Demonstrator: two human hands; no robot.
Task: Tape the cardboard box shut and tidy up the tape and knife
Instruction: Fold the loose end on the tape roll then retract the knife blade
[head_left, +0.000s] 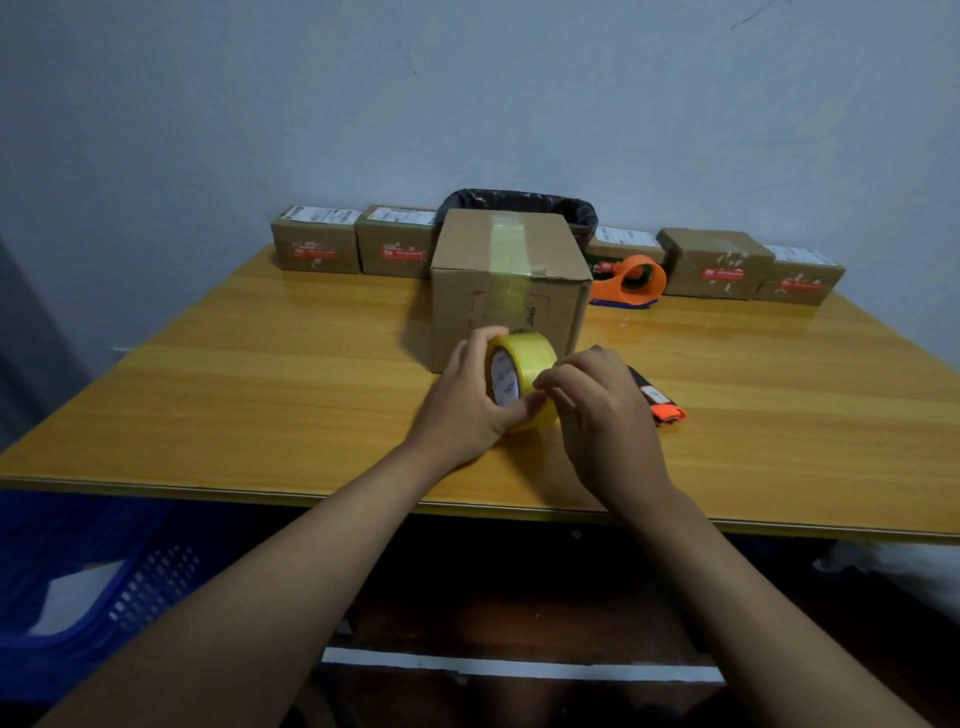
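Observation:
A cardboard box stands mid-table with a strip of clear tape running over its top and down its front face. Just in front of it, my left hand grips a yellowish roll of tape held on edge. My right hand pinches at the roll's outer surface with fingertips curled. A black and orange knife lies on the table right behind my right hand, partly hidden by it.
An orange tape dispenser sits right of the box. Several small labelled parcels line the back of the wooden table. A black-lined bin stands behind the box. A blue crate sits below left.

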